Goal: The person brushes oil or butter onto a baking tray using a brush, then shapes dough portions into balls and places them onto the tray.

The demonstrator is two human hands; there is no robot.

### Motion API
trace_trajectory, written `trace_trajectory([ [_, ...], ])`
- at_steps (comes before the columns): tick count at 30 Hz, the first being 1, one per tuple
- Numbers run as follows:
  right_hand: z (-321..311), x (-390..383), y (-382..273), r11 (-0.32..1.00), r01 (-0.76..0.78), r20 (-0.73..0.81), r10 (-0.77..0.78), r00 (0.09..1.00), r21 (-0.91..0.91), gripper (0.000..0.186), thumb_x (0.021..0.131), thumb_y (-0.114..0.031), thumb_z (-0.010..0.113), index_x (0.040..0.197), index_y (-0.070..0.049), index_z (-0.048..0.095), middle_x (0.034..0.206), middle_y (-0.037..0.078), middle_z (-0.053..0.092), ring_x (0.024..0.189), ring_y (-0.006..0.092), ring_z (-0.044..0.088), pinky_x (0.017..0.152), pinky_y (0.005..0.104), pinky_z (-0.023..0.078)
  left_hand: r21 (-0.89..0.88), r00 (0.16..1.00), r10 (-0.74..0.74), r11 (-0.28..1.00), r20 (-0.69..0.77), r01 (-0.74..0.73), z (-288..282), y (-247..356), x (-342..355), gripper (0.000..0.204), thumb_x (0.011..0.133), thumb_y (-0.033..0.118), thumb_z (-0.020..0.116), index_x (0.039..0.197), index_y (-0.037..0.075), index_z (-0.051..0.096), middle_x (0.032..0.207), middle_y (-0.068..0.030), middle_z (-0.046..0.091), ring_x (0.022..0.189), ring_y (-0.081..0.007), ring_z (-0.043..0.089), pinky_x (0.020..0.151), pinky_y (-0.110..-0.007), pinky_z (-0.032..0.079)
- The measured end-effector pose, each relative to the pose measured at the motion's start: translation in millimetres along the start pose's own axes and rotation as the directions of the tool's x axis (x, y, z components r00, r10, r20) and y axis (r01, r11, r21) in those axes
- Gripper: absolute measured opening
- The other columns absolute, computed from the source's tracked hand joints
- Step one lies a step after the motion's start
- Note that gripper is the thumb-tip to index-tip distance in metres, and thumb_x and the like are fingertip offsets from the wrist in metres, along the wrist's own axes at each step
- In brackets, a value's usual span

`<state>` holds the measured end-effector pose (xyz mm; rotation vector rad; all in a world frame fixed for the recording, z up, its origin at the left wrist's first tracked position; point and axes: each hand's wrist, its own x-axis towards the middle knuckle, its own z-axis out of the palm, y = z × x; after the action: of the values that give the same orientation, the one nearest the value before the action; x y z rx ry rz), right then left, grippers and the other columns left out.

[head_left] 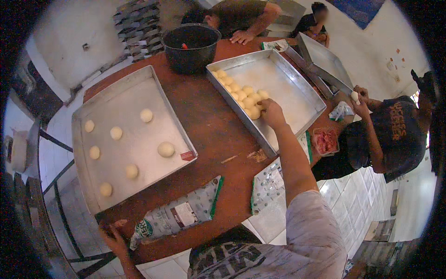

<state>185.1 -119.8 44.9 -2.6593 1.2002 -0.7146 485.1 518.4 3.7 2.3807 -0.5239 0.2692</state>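
My right hand reaches into the middle metal tray, its fingers curled at the edge of a cluster of pale dough balls. They seem to grip one dough ball, partly hidden by the fingers. Those balls crowd along the tray's left side. To the left, a larger metal tray carries several dough balls set well apart. My left hand is low at the table's near left edge, fingers apart and holding nothing visible, beside a printed plastic bag.
A black pot stands at the far side of the brown table. Another bag and a tub of red pieces lie at right. One co-worker handles a dough ball near stacked trays; another person leans in.
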Motion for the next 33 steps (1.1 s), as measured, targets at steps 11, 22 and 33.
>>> trace_trajectory([
  [11,-165,-35,-205,0.931,0.277,-0.04,-0.275,0.96,0.236,0.044,0.069,0.004,0.061,0.112,-0.003,0.05,0.094,0.009,0.05,0.084,0.0215,0.053,0.076,0.0281,0.044,-0.278,0.983,0.167,0.951,0.08,-0.138,-39,138,-25,0.029,0.079,0.011,0.063,0.107,0.005,0.064,0.104,-0.0122,0.064,0.103,-0.0265,0.056,0.093,-0.038,0.042],
  [22,-10,-181,-410,0.485,0.506,0.257,-0.852,0.455,0.713,0.047,0.07,-0.03,0.076,0.105,-0.003,0.058,0.096,0.014,0.061,0.09,0.0305,0.06,0.082,0.0379,0.047,-0.578,0.752,-0.445,0.483,0.486,0.658,-97,80,-87,0.027,0.097,0.023,0.044,0.105,0.0,0.058,0.096,-0.0073,0.06,0.084,-0.0143,0.058,0.08,-0.03,0.047],
  [33,23,-188,-431,0.564,0.393,0.475,-0.825,0.306,0.727,0.037,0.073,-0.027,0.073,0.102,-0.006,0.065,0.094,0.018,0.065,0.089,0.0295,0.062,0.077,0.0383,0.048,-0.554,0.961,-0.276,0.798,0.017,0.239,-79,38,-88,0.025,0.085,0.006,0.06,0.11,0.0,0.056,0.098,-0.0095,0.059,0.091,-0.0208,0.059,0.082,-0.03,0.046],
])
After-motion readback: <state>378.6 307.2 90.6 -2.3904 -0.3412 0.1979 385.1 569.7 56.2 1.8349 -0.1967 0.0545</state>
